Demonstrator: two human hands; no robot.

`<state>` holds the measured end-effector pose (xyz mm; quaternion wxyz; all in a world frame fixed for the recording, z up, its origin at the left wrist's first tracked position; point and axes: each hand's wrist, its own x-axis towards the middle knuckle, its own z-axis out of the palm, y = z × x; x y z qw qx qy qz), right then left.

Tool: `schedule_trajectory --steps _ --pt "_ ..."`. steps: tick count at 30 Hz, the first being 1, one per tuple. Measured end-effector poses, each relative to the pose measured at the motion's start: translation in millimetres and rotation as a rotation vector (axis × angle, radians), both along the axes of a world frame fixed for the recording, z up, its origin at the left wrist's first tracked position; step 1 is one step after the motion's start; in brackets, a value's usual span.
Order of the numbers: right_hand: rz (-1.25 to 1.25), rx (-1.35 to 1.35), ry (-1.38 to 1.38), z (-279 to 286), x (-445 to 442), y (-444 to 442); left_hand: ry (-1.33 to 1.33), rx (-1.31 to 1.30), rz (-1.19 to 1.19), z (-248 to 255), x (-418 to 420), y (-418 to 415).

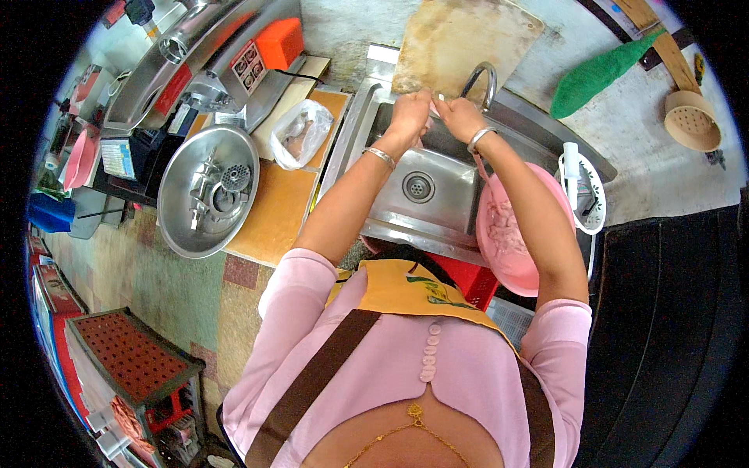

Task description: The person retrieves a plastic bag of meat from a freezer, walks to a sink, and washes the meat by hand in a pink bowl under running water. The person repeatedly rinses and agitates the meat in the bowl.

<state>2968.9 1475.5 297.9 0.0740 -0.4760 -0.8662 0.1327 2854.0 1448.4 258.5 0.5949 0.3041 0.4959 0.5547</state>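
Note:
My left hand (412, 117) and my right hand (459, 120) are close together over the back of a stainless steel sink (433, 175), just left of the curved faucet (485, 76). Both are closed around a thin, pale pink, wet strip; fingers hide most of it. Below my right wrist, a strand (484, 175) runs down into a pink plastic basin (529, 286) at the sink's right side. Pale pink, slippery strands, possibly raw intestines (504, 228), lie in that basin, partly hidden by my right forearm. A drain strainer (418, 186) shows in the sink floor.
Left of the sink stands a steel bowl (175, 225) holding metal meat grinder parts (225, 187). Beside it is a clear plastic bag (301, 131) with contents. A cutting board (462, 41) leans behind the faucet. A white oval basket (597, 202) sits at right.

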Motion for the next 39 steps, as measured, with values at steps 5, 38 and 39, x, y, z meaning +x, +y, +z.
schedule_trajectory --steps 5,38,39 --pt "-0.108 -0.086 0.160 -25.1 26.3 3.1 -0.017 0.066 0.065 10.7 -7.5 2.1" --pt "-0.017 0.143 -0.180 41.3 21.9 8.3 0.169 0.043 -0.475 30.6 10.6 8.9" --pt "-0.015 0.141 -0.198 45.3 19.9 7.7 0.142 0.031 -0.508 28.0 10.1 11.8"
